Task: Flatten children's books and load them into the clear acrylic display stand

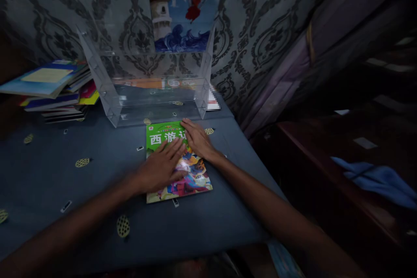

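Observation:
A closed picture book with a green top, white Chinese characters and colourful drawings lies flat on the dark blue tablecloth. Across its left and middle part rests my left hand, fingers stretched out and pointing up and right. My right hand lies on the upper right edge of the cover, its fingers extended, hiding part of the title. Neither hand grips anything. Just behind the book stands a clear acrylic rack with see-through sides.
A stack of books sits at the back left of the table. A castle picture is on the patterned wall behind the rack. To the right hangs a tied curtain; past the table edge lies a blue cloth.

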Motion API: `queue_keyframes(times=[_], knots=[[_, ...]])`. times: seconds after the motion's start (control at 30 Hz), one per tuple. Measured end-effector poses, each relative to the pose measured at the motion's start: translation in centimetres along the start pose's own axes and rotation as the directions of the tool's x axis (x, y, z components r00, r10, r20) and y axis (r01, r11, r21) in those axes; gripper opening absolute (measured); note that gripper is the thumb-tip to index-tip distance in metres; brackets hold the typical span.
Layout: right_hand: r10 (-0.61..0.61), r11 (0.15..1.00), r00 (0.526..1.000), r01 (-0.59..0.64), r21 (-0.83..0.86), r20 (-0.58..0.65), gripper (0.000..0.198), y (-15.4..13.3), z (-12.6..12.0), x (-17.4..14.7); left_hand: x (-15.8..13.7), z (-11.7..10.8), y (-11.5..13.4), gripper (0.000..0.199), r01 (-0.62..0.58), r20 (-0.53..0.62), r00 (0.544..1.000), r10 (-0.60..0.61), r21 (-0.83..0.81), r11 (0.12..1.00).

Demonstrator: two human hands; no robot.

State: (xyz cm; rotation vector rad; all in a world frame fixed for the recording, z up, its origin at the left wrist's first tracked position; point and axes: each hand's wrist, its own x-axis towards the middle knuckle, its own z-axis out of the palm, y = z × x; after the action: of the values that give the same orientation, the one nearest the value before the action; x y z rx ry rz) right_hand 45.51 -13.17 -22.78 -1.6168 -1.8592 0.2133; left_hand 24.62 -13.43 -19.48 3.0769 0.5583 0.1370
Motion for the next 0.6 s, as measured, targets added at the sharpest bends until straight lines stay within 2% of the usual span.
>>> queue_keyframes(times=[0.13, 0.23, 0.4, 0.6], knots=[[0.002, 0.998, 0.999, 0.0, -0.058, 0.035, 0.047, -0.6, -0.5, -0.1, -1.1, -0.3, 3.5, 0.086, -0.103, 0.006, 0.995, 0.103, -0.039, 0.994], [0.03, 0.996, 0.998, -0.025, -0.089, 0.055, 0.047, -0.8, -0.6, 0.0, -1.8, 0.0, 4.7, 0.086, -0.132, -0.035, 0.991, 0.131, -0.038, 0.991], [0.049, 0.99, 0.997, -0.041, -0.132, 0.061, 0.043, -1.6, -1.1, 0.2, -2.4, 0.6, 5.0, 0.07, -0.105, -0.081, 0.991, 0.105, -0.002, 0.994], [0.033, 0.989, 0.999, -0.027, -0.146, 0.037, 0.04, -2.3, -2.0, -1.2, -4.6, -0.3, 4.3, 0.061, -0.167, -0.115, 0.979, 0.166, -0.002, 0.986]])
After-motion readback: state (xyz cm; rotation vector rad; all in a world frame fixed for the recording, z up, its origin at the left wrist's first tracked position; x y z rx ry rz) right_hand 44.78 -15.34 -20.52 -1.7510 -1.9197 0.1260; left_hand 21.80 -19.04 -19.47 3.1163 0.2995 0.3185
